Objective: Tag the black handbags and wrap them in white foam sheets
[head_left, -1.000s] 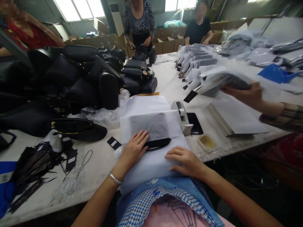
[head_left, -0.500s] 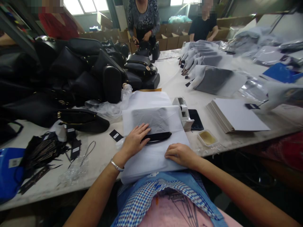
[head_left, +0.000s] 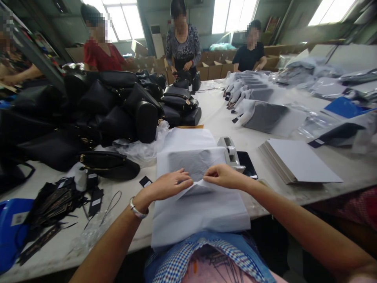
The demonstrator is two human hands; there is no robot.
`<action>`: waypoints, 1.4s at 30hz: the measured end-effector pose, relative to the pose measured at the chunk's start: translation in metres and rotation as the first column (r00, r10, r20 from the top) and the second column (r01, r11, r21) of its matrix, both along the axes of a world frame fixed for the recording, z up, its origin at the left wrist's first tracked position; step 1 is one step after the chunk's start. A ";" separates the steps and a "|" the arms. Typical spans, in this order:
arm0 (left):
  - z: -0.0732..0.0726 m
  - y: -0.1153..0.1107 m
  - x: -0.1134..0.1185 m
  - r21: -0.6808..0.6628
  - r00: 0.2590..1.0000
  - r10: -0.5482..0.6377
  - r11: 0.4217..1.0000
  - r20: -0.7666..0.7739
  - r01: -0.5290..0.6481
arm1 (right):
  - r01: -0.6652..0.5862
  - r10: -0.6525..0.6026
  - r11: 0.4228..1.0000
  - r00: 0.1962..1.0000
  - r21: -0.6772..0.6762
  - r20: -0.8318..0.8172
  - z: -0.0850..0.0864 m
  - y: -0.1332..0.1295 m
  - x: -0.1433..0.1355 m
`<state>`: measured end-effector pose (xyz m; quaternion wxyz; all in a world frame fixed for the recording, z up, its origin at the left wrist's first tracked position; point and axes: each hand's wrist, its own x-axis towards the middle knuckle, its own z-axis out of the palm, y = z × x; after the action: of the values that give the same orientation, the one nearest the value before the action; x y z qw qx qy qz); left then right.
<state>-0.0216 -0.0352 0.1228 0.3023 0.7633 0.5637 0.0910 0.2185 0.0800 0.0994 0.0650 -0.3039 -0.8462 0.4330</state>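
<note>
White tissue paper (head_left: 200, 212) lies in layers on the table in front of me, and a dark shape shows grey through its upper part. My right hand (head_left: 222, 177) pinches a folded edge of this paper near the middle. Beside it, my left hand (head_left: 169, 184) rests over the paper with its fingers stretched out, fingertips close to the pinched edge. Just beyond the right hand stands a white tape dispenser (head_left: 231, 151), next to a dark phone (head_left: 247, 164). A black tag (head_left: 145, 181) lies left of the paper.
Black handbags (head_left: 108, 118) are heaped at the left, with black tags (head_left: 55, 204) and a blue container (head_left: 13, 232) nearer me. A stack of white boards (head_left: 303, 161) lies right. Wrapped bags (head_left: 262, 116) line the table beyond. Several people work across from me.
My right hand has moved up and away from me, bringing a paper edge over the black strap, which is now covered. My left hand has shifted onto this fold. The camera has tilted up.
</note>
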 end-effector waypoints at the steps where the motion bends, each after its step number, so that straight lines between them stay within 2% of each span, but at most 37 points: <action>1: 0.000 0.000 0.002 0.010 0.999 -0.007 1.000 -0.031 0.008 | -0.014 0.014 1.000 1.000 0.007 0.016 -0.001 0.008 -0.004; 3: -0.003 -0.002 0.010 0.069 0.994 0.021 0.997 -0.107 -0.014 | -0.033 0.032 0.999 0.998 0.027 0.045 -0.005 0.020 -0.010; 6: -0.014 -0.001 0.021 0.178 0.967 0.163 0.975 -0.193 -0.129 | -0.010 0.006 0.998 0.998 0.057 0.067 -0.004 0.026 -0.011; 9: -0.024 0.004 0.025 0.221 0.941 0.257 0.953 -0.218 -0.209 | 0.088 -0.097 0.964 0.995 0.252 0.022 0.006 0.010 -0.006; 11: -0.028 0.007 0.024 0.234 0.941 0.260 0.950 -0.217 -0.209 | 0.120 -0.128 0.887 0.992 0.446 -0.011 0.011 -0.008 -0.002; 13: -0.032 0.008 0.023 0.258 0.943 0.250 0.947 -0.218 -0.191 | 0.075 -0.087 0.795 0.996 0.601 -0.008 0.009 -0.024 0.001; 17: -0.038 0.004 0.021 0.307 0.945 0.188 0.946 -0.269 -0.101 | -0.007 0.027 0.639 1.000 0.769 -0.014 -0.018 -0.028 -0.002; 19: -0.038 0.001 0.020 0.292 0.943 0.149 0.955 -0.298 -0.059 | 0.012 0.055 0.593 0.997 0.805 -0.055 -0.033 -0.018 -0.003; 20: -0.037 0.000 0.019 0.274 0.940 0.140 0.960 -0.311 -0.052 | 0.016 0.073 0.588 0.995 0.809 -0.073 -0.039 -0.013 -0.003; 22: -0.034 0.000 0.016 0.237 0.929 0.152 0.969 -0.338 -0.072 | 0.010 0.102 0.628 0.990 0.778 -0.095 -0.046 -0.003 -0.001; 24: -0.031 0.002 0.012 0.210 0.915 0.184 0.971 -0.358 -0.113 | 0.010 0.086 0.707 0.991 0.707 -0.101 -0.047 0.004 0.001; 26: -0.030 0.006 0.007 0.207 0.908 0.212 0.968 -0.361 -0.144 | 0.038 0.012 0.779 0.997 0.626 -0.075 -0.043 0.009 0.003; 28: -0.031 0.011 0.002 0.221 0.906 0.235 0.961 -0.353 -0.164 | 0.072 -0.064 0.814 0.997 0.577 -0.034 -0.039 0.013 0.002; 32: -0.035 0.016 -0.001 0.266 0.900 0.290 0.941 -0.325 -0.207 | 0.129 -0.133 0.828 0.991 0.546 -0.032 -0.035 0.020 -0.003; 39: -0.045 0.022 -0.001 0.343 0.863 0.385 0.899 -0.327 -0.271 | 0.225 -0.212 0.813 0.973 0.537 -0.087 -0.044 0.028 -0.013; 42: -0.044 0.024 -0.002 0.454 0.835 0.465 0.837 -0.294 -0.306 | 0.249 -0.243 0.821 0.967 0.515 -0.079 -0.045 0.030 -0.014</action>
<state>-0.0238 -0.0111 0.0785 0.0005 0.6775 0.7278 0.1064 0.2049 0.1097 0.0548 0.2042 -0.3793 -0.8849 0.1774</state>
